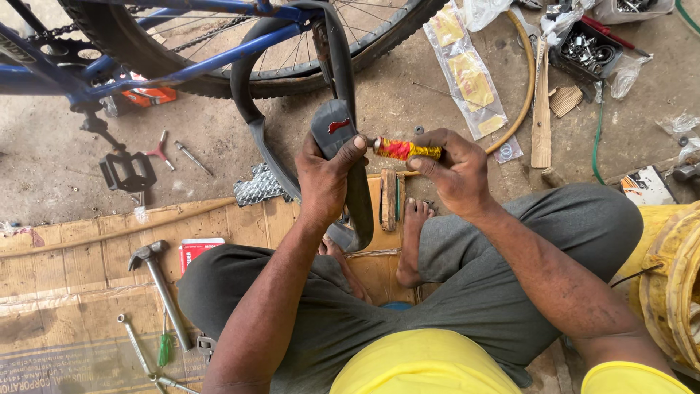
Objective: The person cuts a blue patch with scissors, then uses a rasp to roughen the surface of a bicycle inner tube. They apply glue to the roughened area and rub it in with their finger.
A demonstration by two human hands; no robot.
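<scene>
- Between the knees: left hand (326, 179) clamps a folded black inner tube (337, 128), thumb pressed beside a red patch (338, 125).
- Right hand (453, 171) pinches a small red-and-yellow tube (405, 150), nozzle touching the rubber.
- Risk: an overly hard squeeze could flood the fold; a slack thumb could let the rubber spring open.
- Around: cardboard mat (80, 255), hammer (157, 281), blue bicycle (182, 66) behind.
</scene>
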